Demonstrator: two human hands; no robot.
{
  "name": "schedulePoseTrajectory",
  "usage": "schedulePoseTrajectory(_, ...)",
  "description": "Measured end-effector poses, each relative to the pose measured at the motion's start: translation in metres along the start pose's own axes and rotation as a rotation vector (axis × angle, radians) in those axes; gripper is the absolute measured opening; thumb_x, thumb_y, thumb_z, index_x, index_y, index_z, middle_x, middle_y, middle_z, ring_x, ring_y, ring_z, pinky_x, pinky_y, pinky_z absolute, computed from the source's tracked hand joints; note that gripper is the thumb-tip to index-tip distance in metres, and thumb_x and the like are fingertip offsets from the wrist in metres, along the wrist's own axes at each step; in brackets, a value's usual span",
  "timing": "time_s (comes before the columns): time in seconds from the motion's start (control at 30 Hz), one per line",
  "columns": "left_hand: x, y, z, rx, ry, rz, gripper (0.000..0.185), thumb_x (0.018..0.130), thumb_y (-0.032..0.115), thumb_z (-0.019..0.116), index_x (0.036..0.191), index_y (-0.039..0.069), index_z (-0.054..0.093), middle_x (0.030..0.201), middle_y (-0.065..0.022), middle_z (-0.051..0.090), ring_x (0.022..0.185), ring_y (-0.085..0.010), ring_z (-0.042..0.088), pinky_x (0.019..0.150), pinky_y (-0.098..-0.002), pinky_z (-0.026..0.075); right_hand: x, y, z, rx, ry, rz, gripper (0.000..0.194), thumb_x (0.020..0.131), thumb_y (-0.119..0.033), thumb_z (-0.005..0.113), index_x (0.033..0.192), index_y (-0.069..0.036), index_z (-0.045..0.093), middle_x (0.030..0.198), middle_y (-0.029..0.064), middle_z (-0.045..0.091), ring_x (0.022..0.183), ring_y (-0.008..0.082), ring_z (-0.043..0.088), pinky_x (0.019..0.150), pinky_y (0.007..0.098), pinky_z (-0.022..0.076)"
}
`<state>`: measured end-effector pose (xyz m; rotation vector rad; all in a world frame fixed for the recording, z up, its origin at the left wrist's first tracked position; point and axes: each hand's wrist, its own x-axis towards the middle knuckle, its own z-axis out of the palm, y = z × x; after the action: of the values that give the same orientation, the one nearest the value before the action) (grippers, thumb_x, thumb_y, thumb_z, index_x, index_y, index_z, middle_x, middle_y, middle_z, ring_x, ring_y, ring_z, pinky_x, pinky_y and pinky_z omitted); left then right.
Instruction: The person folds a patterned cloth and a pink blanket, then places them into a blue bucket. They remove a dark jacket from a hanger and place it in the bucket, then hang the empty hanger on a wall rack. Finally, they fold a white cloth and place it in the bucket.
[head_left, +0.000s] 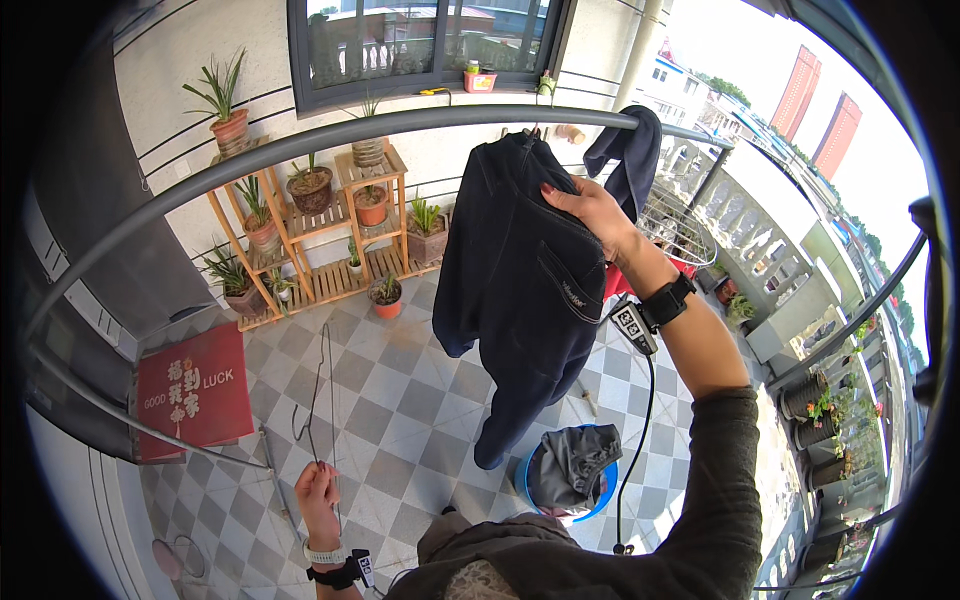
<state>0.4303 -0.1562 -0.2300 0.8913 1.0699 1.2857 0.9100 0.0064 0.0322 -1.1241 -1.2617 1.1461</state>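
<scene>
A dark navy garment with a zipped pocket bearing writing hangs from the curved grey metal rail. At its upper right side, my right hand grips the cloth, thumb in front and fingers partly hidden behind. Lower left, my left hand pinches a thin wire clothes hanger, which stands upright and apart from the garment. A dark cloth piece is draped over the rail to the right; whether it belongs to the same garment I cannot tell.
A blue bucket holding grey clothing stands on the checkered tile floor. Potted plants fill a wooden shelf by the wall. A red doormat lies left. A wire rack stands near the balustrade.
</scene>
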Motion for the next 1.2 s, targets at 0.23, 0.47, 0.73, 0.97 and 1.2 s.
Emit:
schedulePoseTrajectory(0.23,0.017,-0.004,0.023,-0.101,0.071,0.054,0.038,0.101,0.028,0.054,0.071,0.005,0.057,0.054,0.0072,0.035,0.045,-0.0027,0.025,0.045,-0.0239,0.017,0.041,0.02,0.015,-0.121,0.174,0.242,0.039,0.092,-0.028,0.072,0.109,0.006,0.064,0.091,0.0101,0.071,0.071,0.0155,0.068,0.059,0.0294,0.0552)
schedulePoseTrajectory(0.47,0.017,-0.01,0.024,-0.026,0.059,0.078,0.055,0.105,0.043,0.043,0.08,0.0,0.067,0.057,0.005,0.038,0.046,-0.0042,0.03,0.043,-0.0232,0.021,-0.102,0.109,0.079,-0.484,-0.383,0.014,0.028,0.097,-0.025,0.061,0.114,-0.003,0.059,0.09,0.0078,0.066,0.086,0.015,0.058,0.081,0.0339,0.0475)
schedulePoseTrajectory(0.73,0.033,0.058,0.021,0.492,-0.375,0.153,0.051,0.107,0.038,0.038,0.112,-0.003,0.068,0.089,-0.0046,0.066,0.081,-0.0117,0.057,0.074,-0.0261,0.043,-0.233,0.084,0.084,-0.703,-0.792,-0.517,0.027,0.092,-0.029,0.065,0.099,-0.003,0.058,0.086,0.0113,0.06,0.089,0.0329,0.058,0.08,0.0439,0.046)
schedulePoseTrajectory(0.97,-0.031,0.021,0.057,0.231,-1.077,-0.495,0.058,0.105,0.043,0.042,0.137,-0.003,0.052,0.134,-0.0111,0.059,0.127,-0.0203,0.051,0.109,-0.0323,0.035,-0.262,0.074,0.059,-0.773,-0.744,-0.677,0.03,0.087,-0.03,0.068,0.099,-0.003,0.06,0.086,0.0081,0.062,0.087,0.0286,0.057,0.086,0.0416,0.0443)
schedulePoseTrajectory(1.2,-0.045,0.02,0.03,0.253,-1.167,-0.716,0.047,0.106,0.036,0.043,0.132,-0.002,0.054,0.111,-0.0008,0.065,0.098,-0.0065,0.059,0.086,-0.022,0.048,-0.284,0.055,0.024,-0.769,-0.638,-0.412,0.032,0.084,-0.029,0.074,0.104,-0.006,0.063,0.085,0.0091,0.064,0.086,0.0308,0.059,0.08,0.0416,0.0469)
